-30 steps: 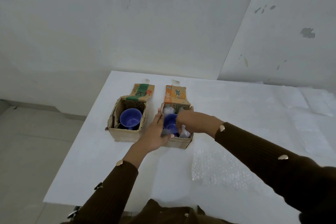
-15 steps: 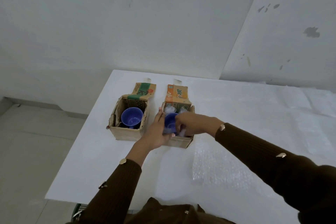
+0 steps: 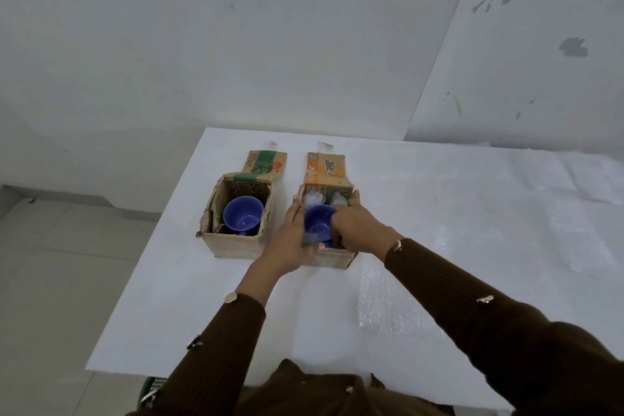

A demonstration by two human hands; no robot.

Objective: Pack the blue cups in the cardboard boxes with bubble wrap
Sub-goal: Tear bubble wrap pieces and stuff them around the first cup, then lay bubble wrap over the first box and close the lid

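Note:
Two open cardboard boxes stand side by side on the white table [image 3: 189,297]. The left box [image 3: 233,248], with a green flap, holds a bare blue cup [image 3: 242,214]. The right box [image 3: 329,258], with an orange flap, holds a second blue cup [image 3: 317,218] with bubble wrap [image 3: 312,200] bunched around it. My left hand [image 3: 292,240] lies along that box's left side with straight fingers, its thumb at the wrap on the near edge. My right hand [image 3: 354,226] reaches into the box from the right, fingers curled on the wrap beside the cup.
A loose sheet of bubble wrap [image 3: 398,311] lies flat on the table just right of my arms. More pale sheets [image 3: 574,186] cover the table's right side. A wall rises behind the boxes. Below the table's near-left edge a green basket [image 3: 152,388] shows.
My right hand has slid a little further over the cup in the right box. My left hand stays against the box's left side. The left box and its cup have not moved.

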